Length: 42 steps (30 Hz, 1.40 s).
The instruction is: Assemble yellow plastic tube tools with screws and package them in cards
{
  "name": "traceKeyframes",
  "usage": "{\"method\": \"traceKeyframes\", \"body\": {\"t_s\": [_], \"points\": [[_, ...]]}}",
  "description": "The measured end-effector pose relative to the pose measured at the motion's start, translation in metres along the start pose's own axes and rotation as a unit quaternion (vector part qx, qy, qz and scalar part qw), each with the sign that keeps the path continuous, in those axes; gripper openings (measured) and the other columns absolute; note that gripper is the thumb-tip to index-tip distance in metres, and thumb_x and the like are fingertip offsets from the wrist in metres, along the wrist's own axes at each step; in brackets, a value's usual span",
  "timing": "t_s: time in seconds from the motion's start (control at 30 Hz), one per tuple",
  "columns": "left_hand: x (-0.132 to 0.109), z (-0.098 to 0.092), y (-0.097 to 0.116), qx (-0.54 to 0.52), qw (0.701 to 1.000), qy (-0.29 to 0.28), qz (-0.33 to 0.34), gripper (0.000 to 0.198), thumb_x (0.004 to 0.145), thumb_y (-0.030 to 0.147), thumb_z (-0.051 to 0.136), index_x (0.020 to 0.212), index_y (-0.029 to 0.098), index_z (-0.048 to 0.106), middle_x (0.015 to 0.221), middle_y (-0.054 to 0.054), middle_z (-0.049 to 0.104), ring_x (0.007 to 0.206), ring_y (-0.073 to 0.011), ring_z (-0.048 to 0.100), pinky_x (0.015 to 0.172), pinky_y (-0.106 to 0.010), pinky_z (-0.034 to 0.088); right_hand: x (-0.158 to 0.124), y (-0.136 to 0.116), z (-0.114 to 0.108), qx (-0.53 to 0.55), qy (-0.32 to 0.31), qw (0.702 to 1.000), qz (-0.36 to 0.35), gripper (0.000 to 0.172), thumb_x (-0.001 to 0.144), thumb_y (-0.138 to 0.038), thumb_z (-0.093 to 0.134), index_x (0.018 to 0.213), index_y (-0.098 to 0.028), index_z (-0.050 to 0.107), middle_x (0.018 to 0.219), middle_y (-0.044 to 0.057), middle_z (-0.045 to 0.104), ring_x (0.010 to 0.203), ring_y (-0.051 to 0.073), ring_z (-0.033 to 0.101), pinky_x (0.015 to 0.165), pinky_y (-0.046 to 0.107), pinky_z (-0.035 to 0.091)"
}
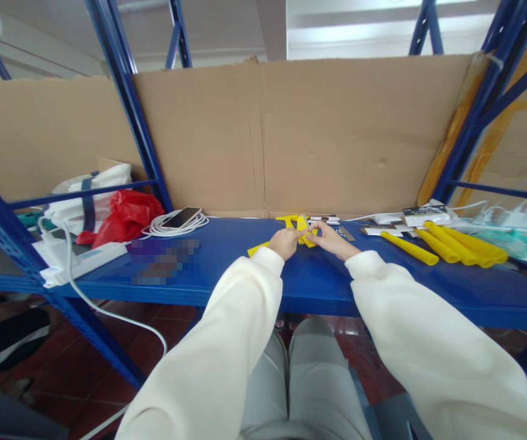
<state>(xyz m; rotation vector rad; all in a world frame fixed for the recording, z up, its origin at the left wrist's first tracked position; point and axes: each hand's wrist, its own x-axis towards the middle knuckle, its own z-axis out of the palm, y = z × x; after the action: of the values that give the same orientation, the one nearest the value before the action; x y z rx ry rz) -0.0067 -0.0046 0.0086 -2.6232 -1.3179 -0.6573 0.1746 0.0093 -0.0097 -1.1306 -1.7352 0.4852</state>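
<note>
Over the middle of the blue shelf (227, 263), the left hand (284, 243) and right hand (333, 241) grasp a yellow piece (302, 224) between 2 sets of fingertips (exact contact too small to confirm). Judged light, stiff, smooth; grip by edges. Behind the shelf: cardboard panel (327, 134).

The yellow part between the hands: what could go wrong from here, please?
The yellow part is between the left hand and the right hand; it might slip. The yellow tubes lie on the shelf; a bump could roll them. The white cable hangs off the shelf's front and could snag.
</note>
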Motion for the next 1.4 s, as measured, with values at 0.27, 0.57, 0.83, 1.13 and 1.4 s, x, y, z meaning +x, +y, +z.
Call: {"method": "traceKeyframes", "body": {"t_s": [0.27, 0.57, 0.83, 1.13, 1.4], "points": [[0.001, -0.002, -0.002, -0.030, 0.999, 0.030, -0.028, 0.045, 0.094, 0.010, 0.051, 0.132, 0.027, 0.069, 0.119, -0.008, 0.074, 0.114, -0.0207, 0.069, 0.102, -0.031, 0.051, 0.002, -0.005, 0.000, 0.055, 0.008, 0.997, 0.048, 0.027, 0.072, -0.043, 0.077, 0.080, -0.020, 0.065, 0.097, 0.006, 0.071, 0.097, 0.023, 0.064, 0.092, 0.037, 0.049], [-0.001, -0.002, -0.001, 0.000, 1.000, 0.006, 0.006, 0.057, 0.096, 0.009, 0.043, 0.150, 0.025, 0.052, 0.141, -0.010, 0.062, 0.125, -0.0227, 0.062, 0.103, -0.033, 0.051, 0.003, -0.006, -0.009, 0.044, 0.018, 0.998, 0.046, 0.027, 0.069, -0.043, 0.073, 0.062, -0.020, 0.063, 0.078, 0.002, 0.068, 0.081, 0.019, 0.060, 0.083, 0.034, 0.047], [-0.006, -0.004, 0.003, 0.085, 0.995, -0.043, 0.039, 0.083, 0.087, 0.000, 0.046, 0.158, 0.040, 0.033, 0.160, -0.009, 0.039, 0.127, -0.0274, 0.060, 0.097, -0.038, 0.054, 0.008, 0.001, -0.014, 0.076, 0.062, 0.991, 0.091, 0.017, 0.071, -0.033, 0.067, 0.062, -0.020, 0.063, 0.074, 0.003, 0.069, 0.078, 0.019, 0.061, 0.081, 0.033, 0.047], [-0.004, -0.002, 0.001, 0.048, 0.998, -0.025, 0.028, 0.083, 0.082, -0.003, 0.048, 0.155, 0.036, 0.042, 0.168, -0.009, 0.025, 0.125, -0.0270, 0.062, 0.101, -0.039, 0.053, 0.013, 0.011, -0.018, 0.058, 0.113, 0.990, 0.064, 0.026, 0.084, -0.043, 0.061, 0.078, -0.019, 0.069, 0.087, 0.006, 0.074, 0.092, 0.023, 0.065, 0.090, 0.037, 0.049], [-0.004, 0.000, -0.008, -0.103, 0.991, 0.091, 0.003, 0.081, 0.082, -0.003, 0.046, 0.152, 0.036, 0.047, 0.169, -0.005, 0.022, 0.137, -0.0289, 0.053, 0.107, -0.039, 0.051, 0.014, 0.039, -0.053, -0.262, 0.180, 0.936, 0.153, 0.028, 0.093, -0.025, 0.048, 0.107, -0.019, 0.072, 0.120, 0.017, 0.069, 0.117, 0.031, 0.056, 0.100, 0.046, 0.044]]}}
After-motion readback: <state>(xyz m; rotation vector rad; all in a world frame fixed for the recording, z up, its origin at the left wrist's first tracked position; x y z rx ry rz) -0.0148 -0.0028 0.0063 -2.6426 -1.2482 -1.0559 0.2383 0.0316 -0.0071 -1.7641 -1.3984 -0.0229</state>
